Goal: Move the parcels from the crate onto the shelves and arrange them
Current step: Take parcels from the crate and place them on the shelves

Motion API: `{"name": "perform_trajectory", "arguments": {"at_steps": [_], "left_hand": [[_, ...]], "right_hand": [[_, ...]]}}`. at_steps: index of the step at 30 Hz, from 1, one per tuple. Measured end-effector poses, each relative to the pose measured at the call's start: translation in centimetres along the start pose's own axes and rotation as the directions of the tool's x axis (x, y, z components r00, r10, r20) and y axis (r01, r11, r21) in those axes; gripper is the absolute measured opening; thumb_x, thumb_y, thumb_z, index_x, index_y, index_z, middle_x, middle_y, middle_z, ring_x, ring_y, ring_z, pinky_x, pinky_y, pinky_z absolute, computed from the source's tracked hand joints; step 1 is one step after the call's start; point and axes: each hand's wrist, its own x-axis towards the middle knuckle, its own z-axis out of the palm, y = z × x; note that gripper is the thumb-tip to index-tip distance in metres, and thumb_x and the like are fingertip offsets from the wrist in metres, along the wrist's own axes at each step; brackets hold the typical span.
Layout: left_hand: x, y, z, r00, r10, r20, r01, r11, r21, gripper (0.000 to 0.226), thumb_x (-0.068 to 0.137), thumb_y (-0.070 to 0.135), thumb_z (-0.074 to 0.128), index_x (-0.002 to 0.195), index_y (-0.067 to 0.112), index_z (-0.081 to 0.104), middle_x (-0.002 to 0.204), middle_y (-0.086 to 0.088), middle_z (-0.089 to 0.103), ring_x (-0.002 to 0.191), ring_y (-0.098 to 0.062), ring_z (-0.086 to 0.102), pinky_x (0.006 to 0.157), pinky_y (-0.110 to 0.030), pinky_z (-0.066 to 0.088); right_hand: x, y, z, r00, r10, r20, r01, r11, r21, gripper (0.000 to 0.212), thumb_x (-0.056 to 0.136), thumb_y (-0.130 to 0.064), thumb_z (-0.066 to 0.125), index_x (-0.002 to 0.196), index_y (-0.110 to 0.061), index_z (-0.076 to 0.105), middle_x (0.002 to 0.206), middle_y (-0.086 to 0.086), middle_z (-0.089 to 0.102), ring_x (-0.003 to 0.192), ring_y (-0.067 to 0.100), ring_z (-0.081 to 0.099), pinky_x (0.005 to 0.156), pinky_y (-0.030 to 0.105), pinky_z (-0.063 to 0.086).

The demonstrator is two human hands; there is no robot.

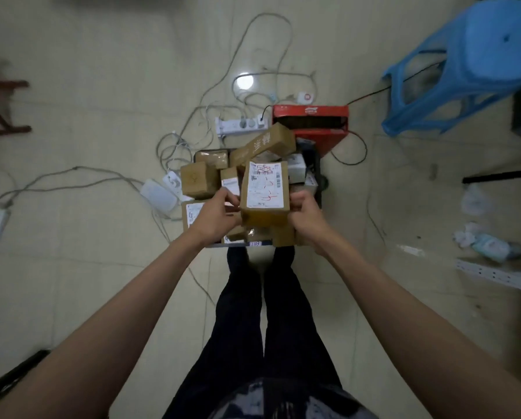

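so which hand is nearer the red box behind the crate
Right. The right hand grips the labelled parcel on the side below the red box; the left hand holds the parcel's opposite edge, farther off.

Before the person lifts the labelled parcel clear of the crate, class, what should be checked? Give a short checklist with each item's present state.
1. Left hand on the labelled parcel: ok, fingers at its left edge.
2. Right hand gripping it: ok, at its right edge.
3. Label facing up and visible: ok.
4. Other parcels resting on it: cannot tell; the long tilted box lies close behind.
5. Floor cables clear of the feet: cannot tell.
6. Shelf space ready: cannot tell, shelves out of view.
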Motion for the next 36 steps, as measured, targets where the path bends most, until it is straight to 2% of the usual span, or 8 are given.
{"name": "perform_trajectory", "arguments": {"at_steps": [3,9,13,15,18,25,32,36], "left_hand": [[-1.0,4.2,0.7,0.985,0.123,0.121,-0.127,0.992,0.028,0.033,0.082,-0.007,0.065,0.100,0.017,0.050,0.117,-0.008,0.061,0.108,-0.024,0.064,0.084,-0.038,0.057],[-4.0,13.6,5.0,0.833,0.289,0.472,-0.440,0.864,0.247,0.075,0.078,-0.020,0.064,0.144,0.003,0.036,0.106,-0.009,0.056,0.087,-0.018,0.061,0.069,-0.017,0.053],[-8.0,18.0,8.5,0.617,0.323,0.718,-0.724,0.591,0.356,0.072,0.069,-0.001,0.078,0.136,0.007,0.051,0.107,-0.005,0.068,0.092,-0.017,0.069,0.078,-0.027,0.058],[-10.3,19.5,10.3,0.550,0.318,0.772,-0.800,0.466,0.378,0.085,0.062,0.014,0.082,0.140,0.017,0.047,0.116,-0.007,0.062,0.090,-0.018,0.069,0.077,-0.036,0.060],[-14.4,21.4,13.5,0.436,0.333,0.836,-0.888,0.309,0.340,0.093,0.064,0.009,0.082,0.146,0.019,0.039,0.127,-0.011,0.050,0.090,-0.020,0.068,0.080,-0.040,0.059],[-27.8,22.9,22.9,0.199,0.292,0.935,-0.980,0.035,0.197,0.087,0.073,0.011,0.082,0.145,0.014,0.035,0.138,-0.004,0.051,0.089,-0.020,0.067,0.082,-0.036,0.056],[-40.3,21.8,33.5,-0.042,0.188,0.981,-0.987,-0.161,-0.011,0.086,0.072,0.013,0.080,0.146,0.015,0.035,0.136,-0.005,0.054,0.097,-0.018,0.060,0.080,-0.028,0.050],[-46.9,20.5,39.6,-0.108,0.099,0.989,-0.974,-0.208,-0.086,0.088,0.075,0.014,0.079,0.148,0.014,0.030,0.138,-0.004,0.052,0.101,-0.021,0.059,0.081,-0.026,0.047]], "right_hand": [[-3.7,0.8,-3.1,0.990,-0.027,-0.137,0.038,0.996,0.080,0.040,0.085,-0.030,0.077,0.110,-0.027,0.046,0.117,-0.006,0.059,0.112,0.011,0.059,0.094,0.036,0.054],[-14.5,2.9,-7.9,0.913,-0.047,-0.405,0.200,0.917,0.345,0.077,0.084,-0.003,0.075,0.147,-0.013,0.031,0.129,-0.001,0.053,0.113,0.017,0.058,0.099,0.037,0.051],[-22.1,5.2,-8.7,0.832,-0.046,-0.553,0.288,0.888,0.359,0.085,0.076,-0.011,0.080,0.149,-0.016,0.037,0.138,0.008,0.050,0.109,0.019,0.062,0.077,0.029,0.055],[-26.4,6.1,-8.8,0.794,-0.041,-0.607,0.312,0.883,0.349,0.080,0.075,-0.004,0.077,0.146,-0.013,0.042,0.133,0.011,0.052,0.099,0.015,0.063,0.063,0.018,0.052],[-32.9,7.5,-8.9,0.723,-0.025,-0.690,0.342,0.881,0.326,0.070,0.073,0.005,0.074,0.138,-0.004,0.047,0.117,0.003,0.058,0.088,0.007,0.061,0.056,0.011,0.047],[-45.7,14.4,-7.4,0.543,0.131,-0.829,0.325,0.878,0.352,0.074,0.075,0.010,0.071,0.141,-0.006,0.043,0.124,0.005,0.059,0.102,0.015,0.059,0.063,0.014,0.050],[-58.3,23.1,-6.1,0.380,0.294,-0.877,0.298,0.859,0.417,0.070,0.080,0.006,0.069,0.141,-0.012,0.041,0.100,-0.018,0.052,0.089,0.006,0.058,0.064,0.013,0.046],[-64.5,28.4,-6.2,0.299,0.347,-0.889,0.249,0.871,0.424,0.077,0.080,0.000,0.073,0.146,-0.012,0.036,0.118,-0.007,0.056,0.107,0.017,0.057,0.088,0.030,0.053]]}}
